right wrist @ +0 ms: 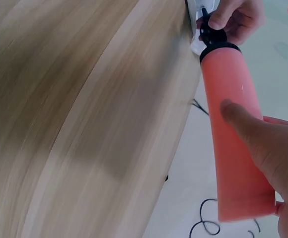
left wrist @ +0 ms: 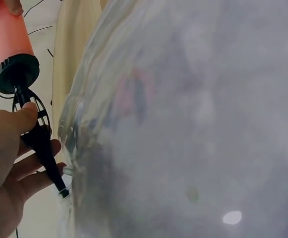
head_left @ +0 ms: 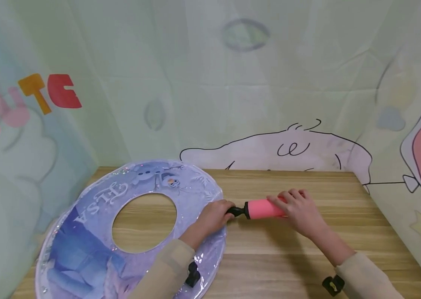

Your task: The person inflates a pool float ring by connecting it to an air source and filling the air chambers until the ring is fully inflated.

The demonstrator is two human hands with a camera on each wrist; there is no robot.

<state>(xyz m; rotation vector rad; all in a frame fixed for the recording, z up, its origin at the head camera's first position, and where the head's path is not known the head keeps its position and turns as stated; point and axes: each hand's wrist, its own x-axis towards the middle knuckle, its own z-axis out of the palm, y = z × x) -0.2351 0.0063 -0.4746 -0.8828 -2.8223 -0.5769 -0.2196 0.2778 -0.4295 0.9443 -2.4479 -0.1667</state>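
Observation:
A pink hand pump [head_left: 264, 208] with a black end cap lies level over the table, its black nozzle [left wrist: 44, 151] pointing at the swim ring's edge. My left hand [head_left: 214, 216] pinches the nozzle between thumb and fingers. In the left wrist view the nozzle's tip meets the clear valve [left wrist: 64, 193] on the ring's side. My right hand [head_left: 300, 211] grips the pump's pink barrel [right wrist: 233, 134] with the thumb along it. The round purple-blue swim ring [head_left: 79, 245], printed with cartoon figures and letters, looks puffed up and shiny; my left forearm crosses over it.
The wood-grain table [head_left: 263, 265] carries the ring on its left half. Printed cloth walls [head_left: 210, 83] stand close at the back and both sides. Each wrist wears a small black device [head_left: 333, 285] below the sleeve.

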